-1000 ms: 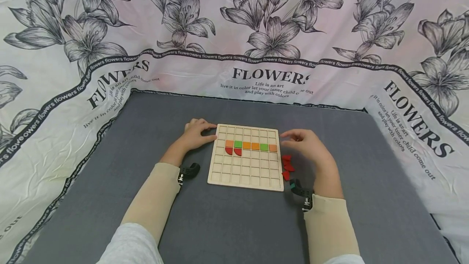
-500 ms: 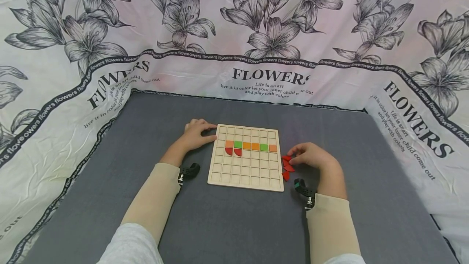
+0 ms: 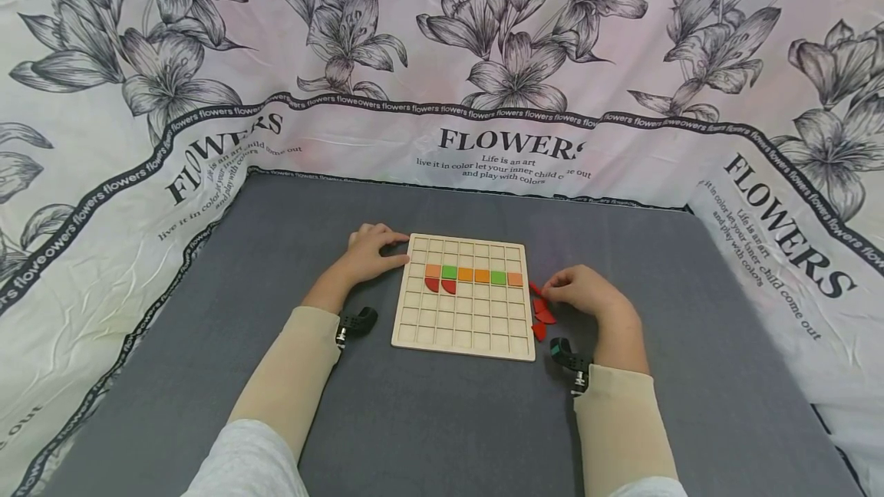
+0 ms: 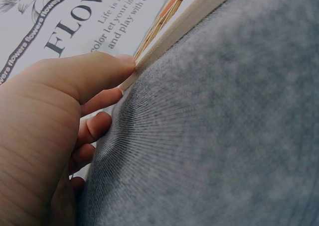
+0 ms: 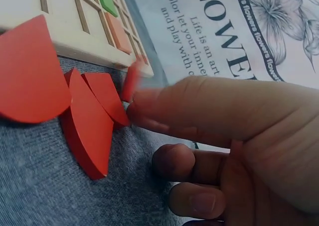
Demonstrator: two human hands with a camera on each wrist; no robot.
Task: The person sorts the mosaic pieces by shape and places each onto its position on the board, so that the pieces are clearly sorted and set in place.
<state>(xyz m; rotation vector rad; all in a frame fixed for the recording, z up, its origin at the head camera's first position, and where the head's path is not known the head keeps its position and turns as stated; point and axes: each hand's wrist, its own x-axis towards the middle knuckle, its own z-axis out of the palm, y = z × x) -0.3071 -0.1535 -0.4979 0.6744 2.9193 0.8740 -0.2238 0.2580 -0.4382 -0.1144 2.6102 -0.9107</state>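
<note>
A square wooden grid board [image 3: 464,328] lies on the grey table. A row of orange and green square tiles [image 3: 481,275] fills part of it, and two red quarter-circle tiles [image 3: 448,286] sit just below that row. My left hand [image 3: 368,255] touches the board's left edge with thumb and forefinger, fingers loosely extended; the left wrist view shows the thumb [image 4: 107,74] against the rim. Beside the right edge, my right hand [image 3: 585,288] pinches a small red tile [image 5: 131,80], blurred in the right wrist view and held on its edge between thumb and forefinger.
Several loose red tiles [image 5: 89,121] lie on the cloth along the board's right edge, some overlapping. A dark camera is strapped to each wrist. A flower-printed curtain [image 3: 511,152] borders the grey table [image 3: 428,420] at the back and sides.
My right hand came down from the board's upper right edge to the red tiles, then lifted one slightly up and toward the board. My left hand and the board stayed put.
</note>
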